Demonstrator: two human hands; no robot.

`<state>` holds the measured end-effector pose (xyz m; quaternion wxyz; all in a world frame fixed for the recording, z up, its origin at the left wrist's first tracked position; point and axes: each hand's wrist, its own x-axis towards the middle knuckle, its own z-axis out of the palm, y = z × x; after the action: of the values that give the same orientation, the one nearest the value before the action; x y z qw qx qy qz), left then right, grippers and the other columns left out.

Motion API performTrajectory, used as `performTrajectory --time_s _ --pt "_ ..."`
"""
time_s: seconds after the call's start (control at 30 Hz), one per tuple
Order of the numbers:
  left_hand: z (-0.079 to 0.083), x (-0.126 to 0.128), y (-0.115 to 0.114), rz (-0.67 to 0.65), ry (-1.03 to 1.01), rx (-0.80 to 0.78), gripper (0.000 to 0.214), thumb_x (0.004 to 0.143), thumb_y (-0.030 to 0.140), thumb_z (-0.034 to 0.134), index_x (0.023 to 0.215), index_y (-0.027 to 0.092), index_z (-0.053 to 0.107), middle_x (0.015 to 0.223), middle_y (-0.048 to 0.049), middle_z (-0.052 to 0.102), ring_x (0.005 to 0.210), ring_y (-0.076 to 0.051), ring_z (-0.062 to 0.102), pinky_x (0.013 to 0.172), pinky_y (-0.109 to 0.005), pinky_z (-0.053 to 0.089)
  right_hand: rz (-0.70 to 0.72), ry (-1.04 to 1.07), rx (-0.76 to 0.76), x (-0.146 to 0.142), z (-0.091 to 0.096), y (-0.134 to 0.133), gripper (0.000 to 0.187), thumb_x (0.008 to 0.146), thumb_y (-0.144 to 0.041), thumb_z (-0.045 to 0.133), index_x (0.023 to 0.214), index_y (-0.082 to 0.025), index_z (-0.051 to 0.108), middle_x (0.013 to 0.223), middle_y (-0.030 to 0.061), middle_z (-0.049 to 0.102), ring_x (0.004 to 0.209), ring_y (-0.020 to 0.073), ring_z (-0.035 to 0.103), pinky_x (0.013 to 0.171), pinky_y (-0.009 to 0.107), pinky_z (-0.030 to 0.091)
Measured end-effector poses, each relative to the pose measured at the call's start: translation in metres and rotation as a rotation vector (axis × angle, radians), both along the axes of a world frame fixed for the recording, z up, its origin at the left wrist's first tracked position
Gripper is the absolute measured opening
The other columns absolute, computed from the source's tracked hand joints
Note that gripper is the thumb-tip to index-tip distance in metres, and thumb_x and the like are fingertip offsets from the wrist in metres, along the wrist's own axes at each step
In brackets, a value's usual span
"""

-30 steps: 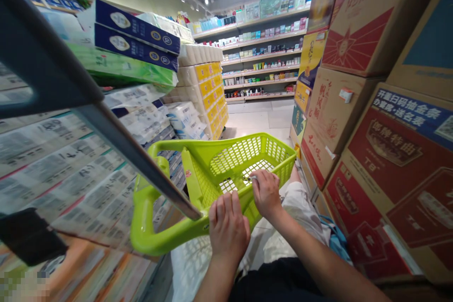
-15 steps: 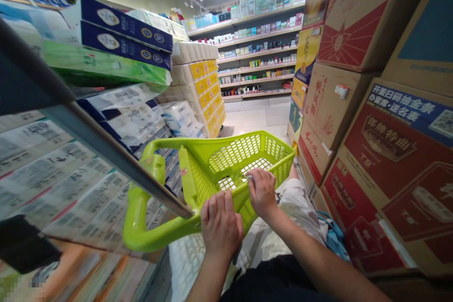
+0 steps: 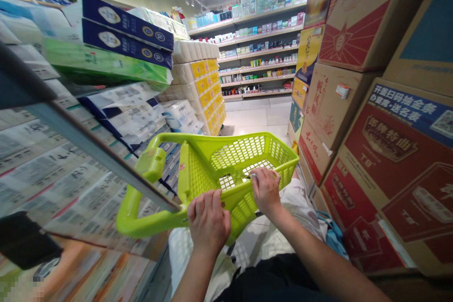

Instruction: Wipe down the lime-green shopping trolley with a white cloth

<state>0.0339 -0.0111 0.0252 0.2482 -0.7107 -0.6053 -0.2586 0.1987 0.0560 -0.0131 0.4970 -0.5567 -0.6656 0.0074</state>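
A lime-green plastic shopping basket (image 3: 212, 163) with a long looped handle (image 3: 141, 217) is held tilted over my lap in a shop aisle. It is empty, its perforated floor showing. My left hand (image 3: 208, 219) grips the near rim with the fingers curled over the edge. Further right on the same rim, my right hand (image 3: 265, 191) is closed round the edge. A small pale thing shows at my right fingertips; I cannot make it out.
Packs of tissue and paper rolls (image 3: 116, 104) fill a shelf unit on the left, its grey metal rail (image 3: 88, 146) slanting close to my head. Stacked cardboard cartons (image 3: 371, 118) wall the right side. Product shelves (image 3: 258, 56) stand beyond the tiled aisle floor (image 3: 255, 118).
My left hand has slid leftwards along the near rim. The basket has shifted and swung slightly left with it. My right hand keeps its grip on the rim.
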Motion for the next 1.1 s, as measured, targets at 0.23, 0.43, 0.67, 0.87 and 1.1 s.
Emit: performTrajectory --time_s 0.23,0.43,0.67,0.87,1.1 --pt "0.005 -0.011 0.002 -0.029 0.035 0.021 0.035 0.077 0.012 0.054 0.110 0.020 0.062 0.102 -0.0078 0.068 0.103 -0.026 0.055 0.101 -0.042 0.030 0.201 -0.027 0.023 -0.032 0.011 -0.016 0.019 0.097 -0.019 0.040 0.101 -0.025 0.059 0.098 0.0020 0.066 0.098 0.0179 0.057 0.100 0.037 0.023" --pt "0.006 -0.022 0.008 -0.009 0.022 0.023 0.031 0.077 0.013 0.053 0.105 0.019 0.064 0.097 -0.0083 0.067 0.101 -0.028 0.054 0.100 -0.045 0.031 0.050 -0.038 0.009 -0.001 -0.004 -0.004 0.017 0.096 -0.020 0.043 0.100 -0.025 0.059 0.098 0.0031 0.067 0.099 0.0197 0.057 0.101 0.039 0.022" --pt "0.015 -0.027 0.014 0.063 0.045 -0.011 0.027 0.078 0.015 0.052 0.101 0.018 0.064 0.092 -0.0097 0.064 0.099 -0.030 0.052 0.097 -0.046 0.033 0.115 -0.030 0.010 -0.036 0.002 -0.012 0.016 0.094 -0.017 0.045 0.100 -0.024 0.059 0.101 0.0038 0.066 0.101 0.0197 0.056 0.099 0.037 0.026" --pt "0.015 -0.034 0.015 0.063 0.089 -0.001 0.027 0.078 0.014 0.051 0.102 0.017 0.064 0.092 -0.0095 0.064 0.099 -0.029 0.052 0.099 -0.045 0.033 0.131 -0.077 0.012 -0.028 0.000 -0.010 0.017 0.097 -0.019 0.045 0.103 -0.026 0.059 0.103 0.0018 0.067 0.101 0.0184 0.059 0.102 0.038 0.021" --pt "0.013 -0.031 0.020 0.064 0.067 -0.008 0.028 0.077 0.015 0.052 0.103 0.018 0.064 0.094 -0.0104 0.063 0.099 -0.030 0.051 0.099 -0.047 0.032 -0.015 -0.082 0.004 0.004 -0.009 -0.003 0.018 0.094 -0.016 0.046 0.102 -0.025 0.059 0.100 0.0035 0.067 0.100 0.0209 0.057 0.100 0.040 0.023"
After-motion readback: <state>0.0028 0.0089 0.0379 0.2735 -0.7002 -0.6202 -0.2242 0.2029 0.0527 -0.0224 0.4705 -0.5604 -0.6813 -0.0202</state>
